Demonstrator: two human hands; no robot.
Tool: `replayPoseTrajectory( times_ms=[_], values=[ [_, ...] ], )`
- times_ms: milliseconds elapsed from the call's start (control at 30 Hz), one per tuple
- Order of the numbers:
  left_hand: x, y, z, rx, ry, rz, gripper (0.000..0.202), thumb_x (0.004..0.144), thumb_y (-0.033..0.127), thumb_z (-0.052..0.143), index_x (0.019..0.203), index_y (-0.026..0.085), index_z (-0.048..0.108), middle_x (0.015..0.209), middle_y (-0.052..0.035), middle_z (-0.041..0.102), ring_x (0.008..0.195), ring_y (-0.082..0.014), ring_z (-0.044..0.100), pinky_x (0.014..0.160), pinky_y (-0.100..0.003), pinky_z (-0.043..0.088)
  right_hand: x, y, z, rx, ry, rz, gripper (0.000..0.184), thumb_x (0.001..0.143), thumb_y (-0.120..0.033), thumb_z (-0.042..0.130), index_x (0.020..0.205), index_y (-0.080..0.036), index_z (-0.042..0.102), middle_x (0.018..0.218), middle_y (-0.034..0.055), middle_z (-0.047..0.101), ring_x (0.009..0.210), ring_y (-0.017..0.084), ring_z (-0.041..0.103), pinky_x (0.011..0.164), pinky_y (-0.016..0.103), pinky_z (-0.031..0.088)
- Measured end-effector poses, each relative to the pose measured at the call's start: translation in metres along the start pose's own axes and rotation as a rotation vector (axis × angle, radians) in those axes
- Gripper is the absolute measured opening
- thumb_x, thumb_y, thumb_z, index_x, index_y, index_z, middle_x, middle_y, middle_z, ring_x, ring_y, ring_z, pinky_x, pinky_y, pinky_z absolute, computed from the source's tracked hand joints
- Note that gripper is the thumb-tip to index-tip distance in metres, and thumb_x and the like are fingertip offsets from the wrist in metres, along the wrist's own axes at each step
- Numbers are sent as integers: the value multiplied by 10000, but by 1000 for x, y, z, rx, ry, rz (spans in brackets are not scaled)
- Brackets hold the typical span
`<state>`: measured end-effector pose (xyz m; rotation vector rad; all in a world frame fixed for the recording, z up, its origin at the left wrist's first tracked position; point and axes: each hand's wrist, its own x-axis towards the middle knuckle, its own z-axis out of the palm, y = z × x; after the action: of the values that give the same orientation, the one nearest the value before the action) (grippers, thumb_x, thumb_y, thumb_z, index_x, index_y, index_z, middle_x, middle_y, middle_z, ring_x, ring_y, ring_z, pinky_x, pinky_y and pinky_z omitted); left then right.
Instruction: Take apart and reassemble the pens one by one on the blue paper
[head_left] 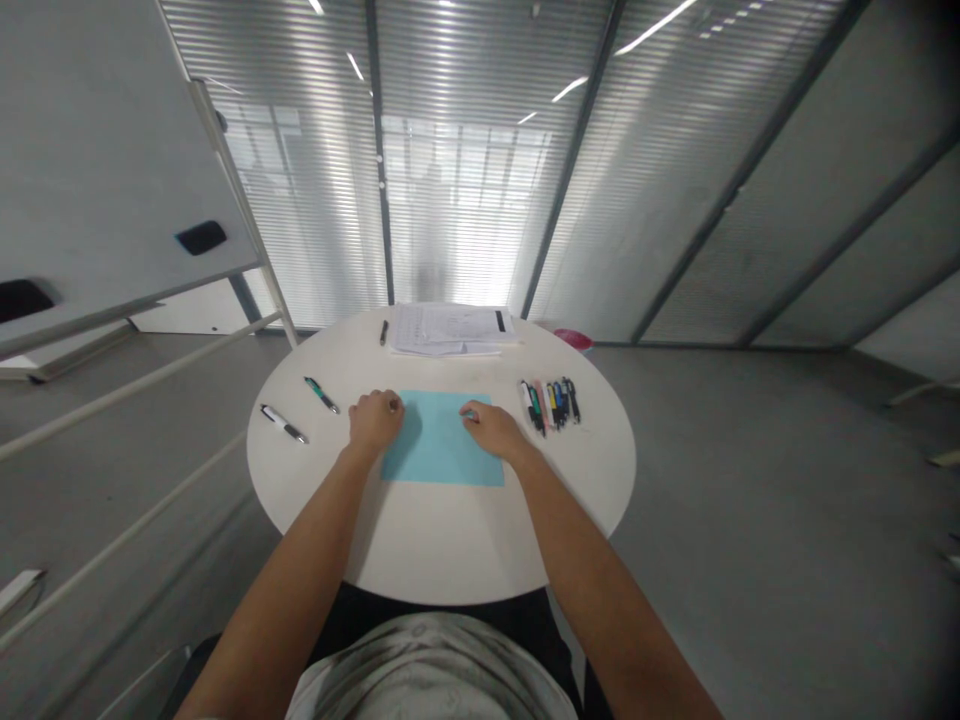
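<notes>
A light blue sheet of paper [442, 445] lies flat in the middle of a round white table [442, 545]. My left hand [376, 420] rests at the sheet's left edge with curled fingers, and my right hand [491, 430] has its fingertips on the sheet's right side. Left of my left hand lie a green-and-black pen [321, 394] and a white-and-black pen [283, 424]. Several coloured pens and markers [550, 405] lie in a row right of my right hand. Farther off are a stack of printed papers [450, 330] and a black pen [384, 332].
A whiteboard on a white metal stand [112, 170] leans into the left of the view. A pink bowl [574, 340] shows behind the table's far right edge. Glass walls with blinds [457, 170] stand behind, and grey floor surrounds the table.
</notes>
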<state>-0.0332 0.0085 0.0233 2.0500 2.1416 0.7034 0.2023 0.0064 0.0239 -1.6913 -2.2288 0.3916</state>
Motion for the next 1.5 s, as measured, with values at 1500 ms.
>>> replayPoseTrajectory(
  times_ms=[1500],
  values=[
    [-1,10,20,-1004,-115,78,358,789,487,581,862,159,703,770,-49,705,567,-117,493,549,-243,367,16,9,6,994,285,190,231,789,-410,488,767,-192,563,499,-51,530,351,82,381,380,220,254]
  ],
)
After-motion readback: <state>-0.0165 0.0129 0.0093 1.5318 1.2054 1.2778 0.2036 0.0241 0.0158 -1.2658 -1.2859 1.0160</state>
